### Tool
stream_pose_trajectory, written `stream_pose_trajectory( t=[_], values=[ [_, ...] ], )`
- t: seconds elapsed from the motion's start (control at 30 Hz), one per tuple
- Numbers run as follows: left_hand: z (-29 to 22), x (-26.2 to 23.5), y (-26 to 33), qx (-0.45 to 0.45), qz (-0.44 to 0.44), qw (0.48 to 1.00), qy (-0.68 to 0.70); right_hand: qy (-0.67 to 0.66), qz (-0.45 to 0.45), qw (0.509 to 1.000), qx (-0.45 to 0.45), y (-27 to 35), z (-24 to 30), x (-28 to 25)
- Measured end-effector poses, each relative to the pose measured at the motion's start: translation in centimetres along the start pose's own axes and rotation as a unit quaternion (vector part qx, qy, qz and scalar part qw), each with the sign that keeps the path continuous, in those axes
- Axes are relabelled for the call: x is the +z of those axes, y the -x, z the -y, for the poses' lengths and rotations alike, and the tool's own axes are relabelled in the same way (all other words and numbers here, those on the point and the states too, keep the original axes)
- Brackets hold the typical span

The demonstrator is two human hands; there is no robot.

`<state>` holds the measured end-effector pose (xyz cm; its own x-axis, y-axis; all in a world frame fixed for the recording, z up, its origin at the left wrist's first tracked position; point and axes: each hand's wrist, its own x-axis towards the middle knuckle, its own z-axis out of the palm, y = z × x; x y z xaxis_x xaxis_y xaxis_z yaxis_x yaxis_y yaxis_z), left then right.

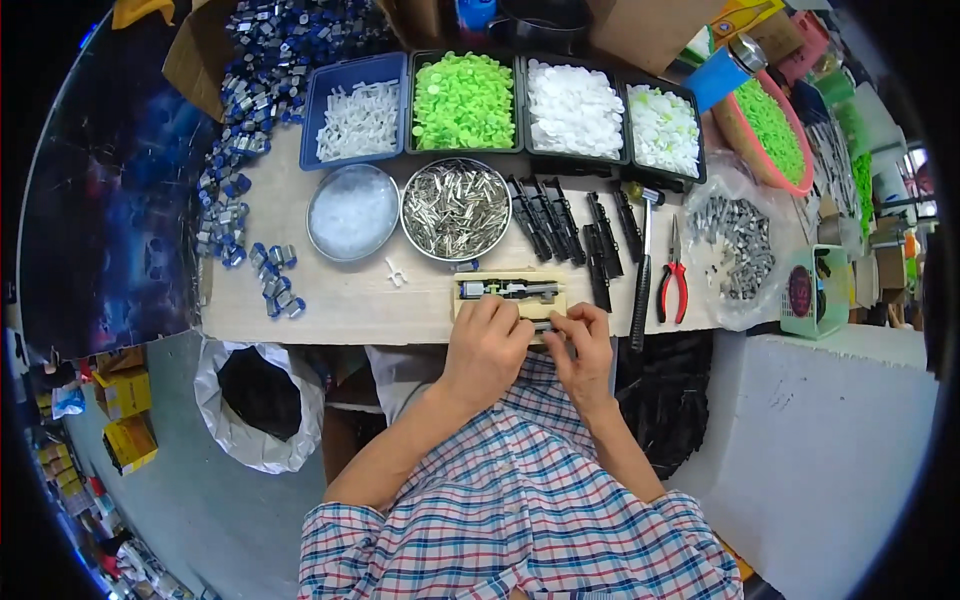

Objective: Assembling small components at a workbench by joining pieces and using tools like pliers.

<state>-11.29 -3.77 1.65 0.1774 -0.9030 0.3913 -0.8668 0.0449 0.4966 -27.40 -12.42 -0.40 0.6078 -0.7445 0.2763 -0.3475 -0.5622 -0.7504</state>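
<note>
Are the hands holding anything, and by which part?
Both hands, left hand and right hand, pinch a small metal part at the wooden jig's near edge; exact grip cannot be told.

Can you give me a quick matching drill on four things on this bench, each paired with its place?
Things:
1. pliers
2. round metal bowl
3. green caps tray
4. wooden jig

Places:
A. back row of trays
B. at both hands
C. right of the hammer
D. centre, holding metal pieces

Pairs: 1-C, 2-D, 3-A, 4-B
</note>
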Motion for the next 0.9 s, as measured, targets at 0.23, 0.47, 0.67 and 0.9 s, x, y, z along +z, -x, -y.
stream_pose_trajectory(
  t=[0.23, 0.47, 0.67, 0.9],
  values=[
    [0.8, -1.2, -1.6, -0.041, -0.026, 0.999, 0.022, -0.093, -0.010, 0.994, 0.063, -2.5, 0.3, -1.3],
    [2.0, -0.1, -3.4, -0.027, -0.028, 0.999, 0.004, -0.017, -0.038, 0.999, 0.029, -4.4, -0.5, -0.1],
    [2.5, -2.3, -2.3, -0.055, -0.076, 0.995, 0.026, 0.033, -0.210, 0.977, -0.014, 0.3, 0.4, -6.7],
    [2.8, -3.1, 3.6, -0.249, -0.149, 0.943, 0.164, 0.303, -0.125, 0.891, 0.313, 16.9, -15.9, -10.0]
  ],
)
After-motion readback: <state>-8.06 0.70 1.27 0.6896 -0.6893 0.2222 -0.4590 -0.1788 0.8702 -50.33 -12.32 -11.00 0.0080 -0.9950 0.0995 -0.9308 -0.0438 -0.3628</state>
